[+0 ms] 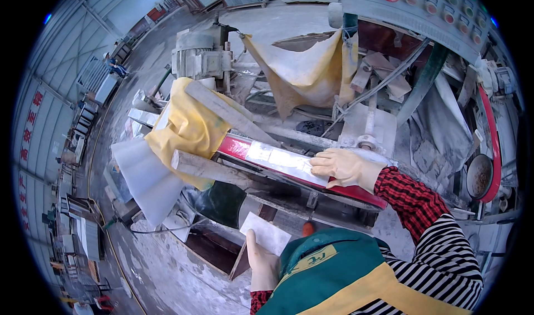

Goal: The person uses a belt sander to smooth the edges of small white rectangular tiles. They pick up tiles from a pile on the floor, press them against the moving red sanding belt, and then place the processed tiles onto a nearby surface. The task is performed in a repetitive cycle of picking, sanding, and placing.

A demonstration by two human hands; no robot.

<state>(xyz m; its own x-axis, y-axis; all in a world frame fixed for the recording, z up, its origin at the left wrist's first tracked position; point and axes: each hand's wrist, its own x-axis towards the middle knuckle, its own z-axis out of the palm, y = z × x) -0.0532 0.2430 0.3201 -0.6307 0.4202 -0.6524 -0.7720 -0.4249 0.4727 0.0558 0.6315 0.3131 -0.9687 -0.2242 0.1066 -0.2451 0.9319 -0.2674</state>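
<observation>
My left hand (262, 262), in a pale glove, grips a small white tile (266, 232) by its edge, thumb on top, beside a wooden box. Farther right, my gloved right hand (347, 168) bends its fingers down over the right end of a row of shiny white tiles (278, 158). These lie on a narrow red conveyor belt (359, 193) running from upper left to lower right. Its left end passes under a yellow cloth (189, 126) weighted by grey bars. The undersides of my right fingers are hidden.
A control panel with round buttons (423, 9) stands at upper right. Behind the belt are a dusty motor (203, 59) and a hanging yellow sheet (303, 70). An open wooden box (214, 251) is below the belt. Another person (115, 65) is far off at left.
</observation>
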